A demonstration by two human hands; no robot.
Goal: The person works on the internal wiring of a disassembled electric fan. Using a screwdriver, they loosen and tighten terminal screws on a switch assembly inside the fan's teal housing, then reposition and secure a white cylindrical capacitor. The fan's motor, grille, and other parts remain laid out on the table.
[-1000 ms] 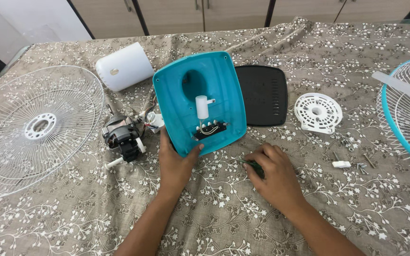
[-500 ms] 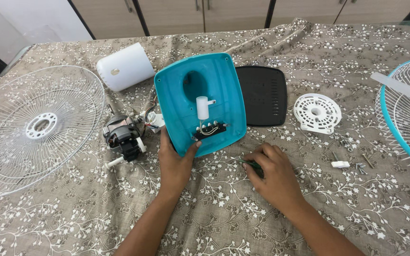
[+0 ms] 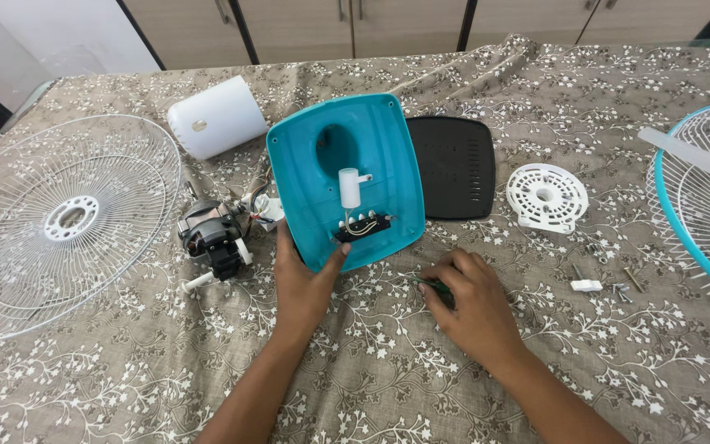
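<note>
Two hands: left point(image 3: 306, 284) grips teal housing point(image 3: 347, 177); right point(image 3: 470, 300) clutches green-handled screwdriver point(image 3: 427, 284).

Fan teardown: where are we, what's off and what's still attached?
Already apart: white wire grille, motor, black plate, white round plate and loose screws lie separately on the cloth. In hand: left hand steadies the teal housing; right hand rests over a green-handled tool. Left: the switch block and its white wires sit in the housing.
</note>
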